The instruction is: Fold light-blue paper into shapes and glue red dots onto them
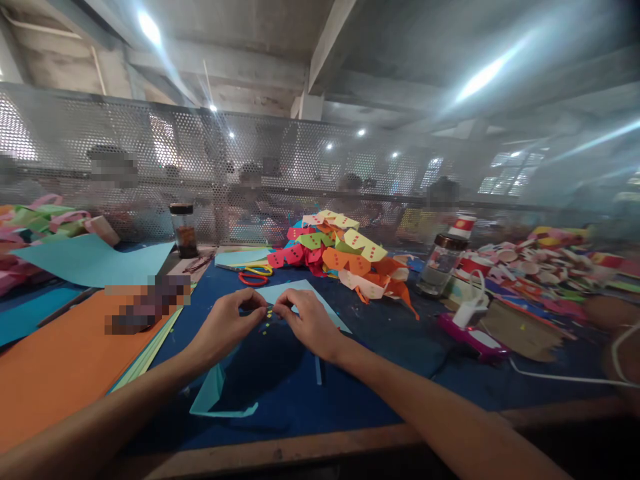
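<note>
My left hand and my right hand meet over the blue tabletop, thumbs and fingertips pinched close together. Whatever the fingertips hold is too small to make out. Tiny yellow paper bits show in the gap between the hands and just below it. Behind my fingers lies a light blue paper sheet, partly covered by my right hand. Closer to the table's front, a folded turquoise paper strip rests left of a narrow light blue strip.
Red and yellow-handled scissors lie beyond my hands, beside piled colourful paper cutouts. Orange sheets are stacked at left. Glass jars stand at the back. At right are a purple power strip and white cable.
</note>
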Motion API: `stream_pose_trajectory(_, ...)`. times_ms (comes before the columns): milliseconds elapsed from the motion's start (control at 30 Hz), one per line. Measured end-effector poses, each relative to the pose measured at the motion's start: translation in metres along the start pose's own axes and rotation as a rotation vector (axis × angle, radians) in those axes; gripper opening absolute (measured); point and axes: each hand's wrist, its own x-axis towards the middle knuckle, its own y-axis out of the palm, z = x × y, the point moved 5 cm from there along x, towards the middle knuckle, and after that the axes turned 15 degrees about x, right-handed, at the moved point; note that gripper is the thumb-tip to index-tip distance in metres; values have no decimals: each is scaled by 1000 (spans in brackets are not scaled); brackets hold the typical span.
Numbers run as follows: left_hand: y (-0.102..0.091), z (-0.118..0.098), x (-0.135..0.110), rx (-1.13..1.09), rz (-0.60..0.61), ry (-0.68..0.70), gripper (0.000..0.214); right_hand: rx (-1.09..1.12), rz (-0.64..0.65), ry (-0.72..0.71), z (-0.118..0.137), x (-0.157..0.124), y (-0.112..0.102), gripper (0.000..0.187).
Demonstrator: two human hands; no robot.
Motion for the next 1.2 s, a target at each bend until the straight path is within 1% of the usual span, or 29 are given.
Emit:
stream_pose_trajectory(400, -2, -2, 0, -1, 2, -4, 10, -31, 8, -22, 2, 0, -2, 25)
stream_pose_trajectory(633, -1, -1, 0, 10, 7, -9, 11, -56, -2, -40, 3, -1, -1, 16)
stream_pose_trajectory(800, 0, 0, 1, 13, 14, -1, 11, -70, 8, -45, 1, -2, 0, 15)
stream_pose_trajectory(1033, 0, 0, 0, 14, 12, 0, 10, -46, 19, -49, 7, -2, -1, 6)
stream_pose_trajectory(1200, 2, 2, 1, 18, 6, 14, 11, -39, 21, -82, 9, -2, -1, 7)
